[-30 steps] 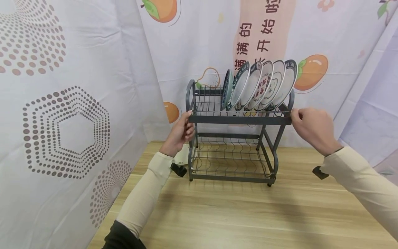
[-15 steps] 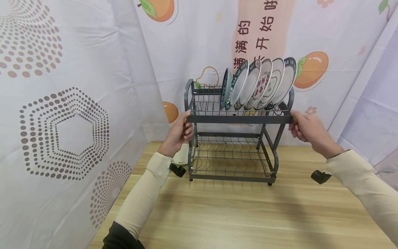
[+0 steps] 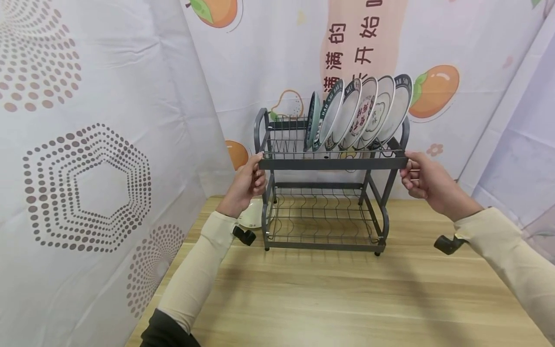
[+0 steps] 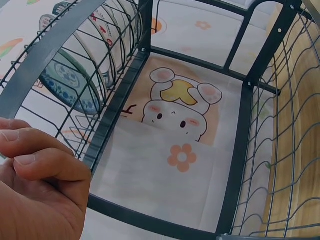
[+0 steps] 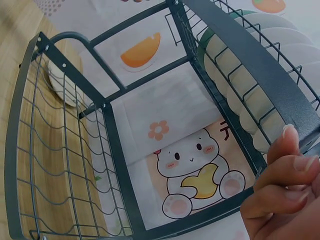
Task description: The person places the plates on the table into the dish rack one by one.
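A dark grey two-tier dish rack (image 3: 331,164) stands on the wooden table. Several patterned plates (image 3: 349,115) lean side by side in the right part of its upper tier, with a teal-and-blue dish (image 3: 313,121) at their left end. My left hand (image 3: 244,185) pinches the upper tier's front left corner, thumb on top and fingers curled below. At the front right corner, my right hand (image 3: 433,182) grips the same tier, its fingers curled under the bar. Both wrist views look between the tiers, with curled fingers beside the upper bar.
The lower wire tier (image 3: 321,217) bears no dishes. A white dish (image 3: 251,214) lies on the table behind the rack's left side, partly hidden. Patterned cloth (image 3: 186,96) hangs at the left and back. The wooden tabletop (image 3: 329,294) extends in front.
My right hand has turned, so its curled fingers now show below the bar. The left hand keeps its hold on the corner. The head view has shifted slightly.
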The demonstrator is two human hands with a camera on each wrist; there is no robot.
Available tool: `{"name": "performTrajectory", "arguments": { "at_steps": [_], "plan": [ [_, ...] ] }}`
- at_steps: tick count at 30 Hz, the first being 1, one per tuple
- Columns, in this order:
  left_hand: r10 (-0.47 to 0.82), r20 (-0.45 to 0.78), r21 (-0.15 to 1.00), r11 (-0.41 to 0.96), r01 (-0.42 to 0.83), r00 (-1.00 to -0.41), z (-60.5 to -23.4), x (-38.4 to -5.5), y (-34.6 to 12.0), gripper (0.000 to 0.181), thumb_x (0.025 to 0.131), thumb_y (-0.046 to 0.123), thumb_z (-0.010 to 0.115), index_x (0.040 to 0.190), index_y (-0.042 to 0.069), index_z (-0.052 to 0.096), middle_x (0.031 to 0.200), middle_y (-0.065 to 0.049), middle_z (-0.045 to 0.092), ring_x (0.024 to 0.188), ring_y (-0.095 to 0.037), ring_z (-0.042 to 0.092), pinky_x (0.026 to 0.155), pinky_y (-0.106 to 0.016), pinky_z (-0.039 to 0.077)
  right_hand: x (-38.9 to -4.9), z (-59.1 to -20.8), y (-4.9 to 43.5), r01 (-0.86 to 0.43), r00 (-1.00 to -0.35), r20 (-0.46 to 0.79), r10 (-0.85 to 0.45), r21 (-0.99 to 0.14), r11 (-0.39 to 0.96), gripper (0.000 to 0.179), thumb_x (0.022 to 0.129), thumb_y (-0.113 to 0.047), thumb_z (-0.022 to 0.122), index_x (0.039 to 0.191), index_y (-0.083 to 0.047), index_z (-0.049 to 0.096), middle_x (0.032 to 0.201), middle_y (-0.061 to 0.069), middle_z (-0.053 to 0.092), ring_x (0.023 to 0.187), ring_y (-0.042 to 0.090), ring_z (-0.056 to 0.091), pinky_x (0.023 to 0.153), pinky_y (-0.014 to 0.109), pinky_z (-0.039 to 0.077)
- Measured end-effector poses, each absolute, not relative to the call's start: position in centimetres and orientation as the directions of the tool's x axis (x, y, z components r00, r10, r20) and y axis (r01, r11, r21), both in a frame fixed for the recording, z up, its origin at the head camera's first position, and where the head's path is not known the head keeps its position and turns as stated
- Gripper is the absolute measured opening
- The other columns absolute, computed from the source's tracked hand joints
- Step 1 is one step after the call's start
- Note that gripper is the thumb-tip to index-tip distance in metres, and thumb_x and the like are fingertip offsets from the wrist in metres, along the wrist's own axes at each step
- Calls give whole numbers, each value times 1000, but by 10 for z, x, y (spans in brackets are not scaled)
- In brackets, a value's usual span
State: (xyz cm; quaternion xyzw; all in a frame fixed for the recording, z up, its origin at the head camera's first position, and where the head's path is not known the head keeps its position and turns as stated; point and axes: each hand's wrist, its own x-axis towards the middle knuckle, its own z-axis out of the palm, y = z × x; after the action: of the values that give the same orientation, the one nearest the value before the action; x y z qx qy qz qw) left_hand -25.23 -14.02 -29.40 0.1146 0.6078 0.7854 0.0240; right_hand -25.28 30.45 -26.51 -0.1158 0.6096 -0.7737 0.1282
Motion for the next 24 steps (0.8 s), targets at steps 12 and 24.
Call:
{"name": "performTrajectory", "arguments": {
  "at_steps": [12,24],
  "plan": [
    [248,120,980,-185,75,-961,-295,-255,-159,56,101,60,55,73,12,47,60,1,44,47,-10,35,46,-23,29,-252,-269,302,25,-935,61,-350,-972,-236,43,111,-36,45,82,-6,56,66,2,58,48,8,52,42,26,19],
    [314,154,958,-278,65,-937,-334,-259,-201,43,109,38,52,78,9,58,60,0,49,46,-12,33,46,-22,32,-251,-271,301,13,-925,78,-371,-972,-236,46,111,-38,41,80,-7,56,64,1,56,45,8,46,43,27,18]
  ]
}}
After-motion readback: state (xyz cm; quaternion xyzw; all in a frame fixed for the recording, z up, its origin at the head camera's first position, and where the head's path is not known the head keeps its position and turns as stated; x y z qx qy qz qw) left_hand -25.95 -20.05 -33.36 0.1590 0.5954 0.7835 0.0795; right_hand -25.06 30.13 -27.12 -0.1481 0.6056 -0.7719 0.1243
